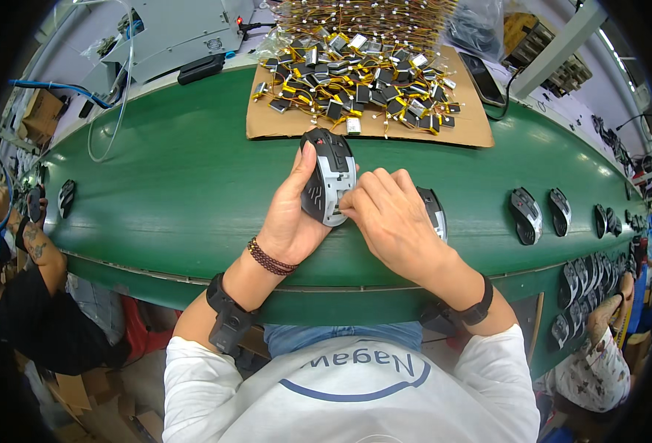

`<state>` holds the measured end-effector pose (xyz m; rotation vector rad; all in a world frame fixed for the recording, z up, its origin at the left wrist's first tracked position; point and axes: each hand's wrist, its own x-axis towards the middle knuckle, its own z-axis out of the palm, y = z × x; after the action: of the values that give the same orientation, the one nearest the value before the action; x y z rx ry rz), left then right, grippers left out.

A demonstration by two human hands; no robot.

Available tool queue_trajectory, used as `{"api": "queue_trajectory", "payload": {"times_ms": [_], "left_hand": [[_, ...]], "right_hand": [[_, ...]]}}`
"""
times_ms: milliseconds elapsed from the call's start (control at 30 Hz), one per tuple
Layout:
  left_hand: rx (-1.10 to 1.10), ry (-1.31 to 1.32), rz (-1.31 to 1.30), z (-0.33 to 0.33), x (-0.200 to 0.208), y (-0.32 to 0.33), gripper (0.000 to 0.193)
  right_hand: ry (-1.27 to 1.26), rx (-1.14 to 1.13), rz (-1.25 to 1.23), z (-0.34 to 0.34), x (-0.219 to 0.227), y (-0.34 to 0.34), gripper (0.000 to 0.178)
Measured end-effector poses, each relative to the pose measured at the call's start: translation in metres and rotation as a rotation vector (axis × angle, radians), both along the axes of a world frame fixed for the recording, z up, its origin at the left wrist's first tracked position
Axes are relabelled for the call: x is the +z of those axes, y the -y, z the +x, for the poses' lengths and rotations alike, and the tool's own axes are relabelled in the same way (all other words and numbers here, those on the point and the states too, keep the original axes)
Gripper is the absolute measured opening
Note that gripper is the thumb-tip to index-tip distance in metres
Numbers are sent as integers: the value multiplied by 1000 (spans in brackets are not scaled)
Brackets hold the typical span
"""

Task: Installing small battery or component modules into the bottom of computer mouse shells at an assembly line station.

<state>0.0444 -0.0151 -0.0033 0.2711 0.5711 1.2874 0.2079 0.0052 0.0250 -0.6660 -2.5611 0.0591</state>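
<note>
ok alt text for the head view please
A person's left hand holds a grey and black computer mouse while the right hand touches it, over a green surface. Behind, small wired batteries lie heaped on cardboard.

The black-grey mouse [329, 174] is held aloft, tilted.

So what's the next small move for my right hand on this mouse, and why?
Probably a gentle inward press with the right hand, the left hand bracing the computer mouse: your right fingertips sit at what looks like a recess in its grey section, and the left palm supports it. Whether they pinch anything is hidden.
</note>
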Motion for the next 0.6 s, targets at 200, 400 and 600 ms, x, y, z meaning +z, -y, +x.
{"api": "queue_trajectory", "payload": {"times_ms": [200,400,600], "left_hand": [[-13,-7,16,-2,-3,1,46],[-20,38,26,-2,-5,4,47],[10,58,35,-5,-13,4,48]], "right_hand": [[26,-9,31,-2,1,2,8],[21,41,-18,-2,0,1,9],[-135,72,-125,-5,-10,-2,12]]}}
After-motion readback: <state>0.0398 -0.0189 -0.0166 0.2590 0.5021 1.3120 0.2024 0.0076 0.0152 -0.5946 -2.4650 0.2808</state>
